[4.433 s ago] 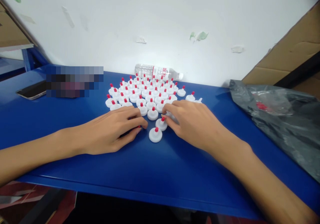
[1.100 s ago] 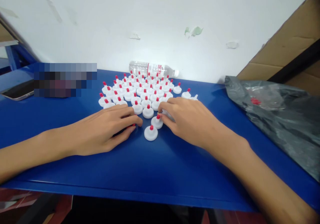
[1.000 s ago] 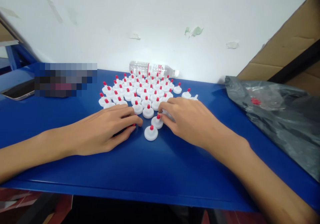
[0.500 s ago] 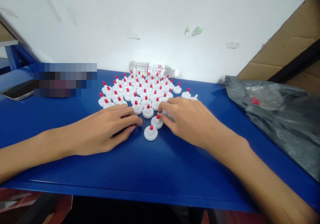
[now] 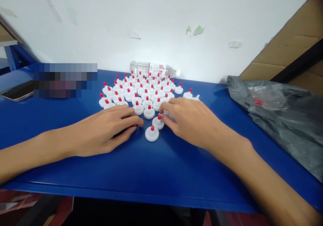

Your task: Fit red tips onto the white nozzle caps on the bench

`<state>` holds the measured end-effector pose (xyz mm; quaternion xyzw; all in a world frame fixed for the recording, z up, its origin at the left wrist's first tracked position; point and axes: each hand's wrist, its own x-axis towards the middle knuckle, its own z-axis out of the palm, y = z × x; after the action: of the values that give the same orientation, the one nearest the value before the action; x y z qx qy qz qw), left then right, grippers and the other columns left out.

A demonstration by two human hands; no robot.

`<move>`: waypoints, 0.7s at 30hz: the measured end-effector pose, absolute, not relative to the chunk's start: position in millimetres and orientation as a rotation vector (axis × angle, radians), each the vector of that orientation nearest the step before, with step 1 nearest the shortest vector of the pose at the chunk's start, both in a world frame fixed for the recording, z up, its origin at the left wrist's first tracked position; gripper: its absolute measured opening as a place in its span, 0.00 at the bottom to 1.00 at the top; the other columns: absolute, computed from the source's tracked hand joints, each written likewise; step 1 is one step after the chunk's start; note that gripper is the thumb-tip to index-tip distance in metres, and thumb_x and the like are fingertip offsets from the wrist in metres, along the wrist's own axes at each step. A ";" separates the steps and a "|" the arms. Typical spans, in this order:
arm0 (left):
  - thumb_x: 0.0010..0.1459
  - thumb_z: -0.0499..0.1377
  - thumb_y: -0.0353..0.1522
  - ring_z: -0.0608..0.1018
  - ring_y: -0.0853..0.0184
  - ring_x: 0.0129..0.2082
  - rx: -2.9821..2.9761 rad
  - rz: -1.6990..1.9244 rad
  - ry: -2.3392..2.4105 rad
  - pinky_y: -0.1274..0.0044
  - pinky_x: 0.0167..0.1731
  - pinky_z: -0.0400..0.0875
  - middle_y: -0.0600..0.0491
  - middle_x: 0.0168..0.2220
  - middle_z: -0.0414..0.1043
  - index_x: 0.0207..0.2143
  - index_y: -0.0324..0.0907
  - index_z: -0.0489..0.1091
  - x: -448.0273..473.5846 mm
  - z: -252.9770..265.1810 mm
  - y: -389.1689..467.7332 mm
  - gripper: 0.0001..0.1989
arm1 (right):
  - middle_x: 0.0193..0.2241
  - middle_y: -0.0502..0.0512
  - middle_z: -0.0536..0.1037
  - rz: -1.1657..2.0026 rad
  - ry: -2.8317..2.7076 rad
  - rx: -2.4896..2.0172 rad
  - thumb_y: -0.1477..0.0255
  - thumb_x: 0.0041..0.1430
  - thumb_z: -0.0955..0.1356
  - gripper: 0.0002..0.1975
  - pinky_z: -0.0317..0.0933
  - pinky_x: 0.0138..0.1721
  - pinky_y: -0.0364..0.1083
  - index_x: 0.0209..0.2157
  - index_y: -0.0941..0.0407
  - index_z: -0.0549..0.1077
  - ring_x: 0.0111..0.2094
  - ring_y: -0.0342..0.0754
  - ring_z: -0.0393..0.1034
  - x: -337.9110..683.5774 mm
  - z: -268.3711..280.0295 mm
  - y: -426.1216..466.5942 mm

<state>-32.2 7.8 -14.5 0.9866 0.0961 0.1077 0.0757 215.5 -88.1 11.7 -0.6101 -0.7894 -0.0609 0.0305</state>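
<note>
Many white round nozzle caps with red tips (image 5: 149, 112) stand upright in a tight cluster on the blue table (image 5: 141, 172). My left hand (image 5: 113, 128) rests at the cluster's front left, fingers curled; a bit of red, seemingly small red tips, shows between thumb and fingers. On the right, my right hand (image 5: 186, 118) has thumb and index finger pinched at the red tip of one white nozzle cap (image 5: 157, 123); the palm hides other caps beneath it. Nearest to me, between the hands, stands another red-tipped nozzle cap (image 5: 151, 134).
Behind the cluster a clear plastic bottle (image 5: 153, 69) lies on its side against the wall. A grey plastic bag (image 5: 272, 125) and a clear bag with red pieces (image 5: 267, 97) lie at the right, beside cardboard (image 5: 285, 47). A phone (image 5: 17, 90) is at the left.
</note>
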 end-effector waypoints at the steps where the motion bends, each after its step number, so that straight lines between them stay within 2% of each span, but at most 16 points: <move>1: 0.72 0.50 0.31 0.75 0.62 0.39 2.956 0.321 0.290 0.72 0.41 0.68 0.49 0.41 0.72 0.50 0.44 0.72 -32.3 -14.4 7.7 0.12 | 0.38 0.55 0.80 -0.188 -2.432 -1.880 0.69 0.72 0.63 0.11 0.49 0.30 0.49 0.45 0.55 0.77 0.38 0.50 0.74 215.6 11.7 -88.1; 21: 0.74 0.49 0.31 0.74 0.63 0.40 3.013 0.277 0.259 0.71 0.43 0.67 0.50 0.42 0.70 0.52 0.44 0.69 -32.4 -14.1 7.0 0.12 | 0.40 0.55 0.80 -0.174 -2.450 -1.867 0.68 0.72 0.63 0.12 0.50 0.31 0.49 0.47 0.55 0.76 0.40 0.52 0.74 217.4 11.4 -88.1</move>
<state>-32.4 7.0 -14.1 0.9908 0.0850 0.0910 0.0524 217.4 -88.1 11.4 -0.6049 -0.7938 -0.0565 0.0283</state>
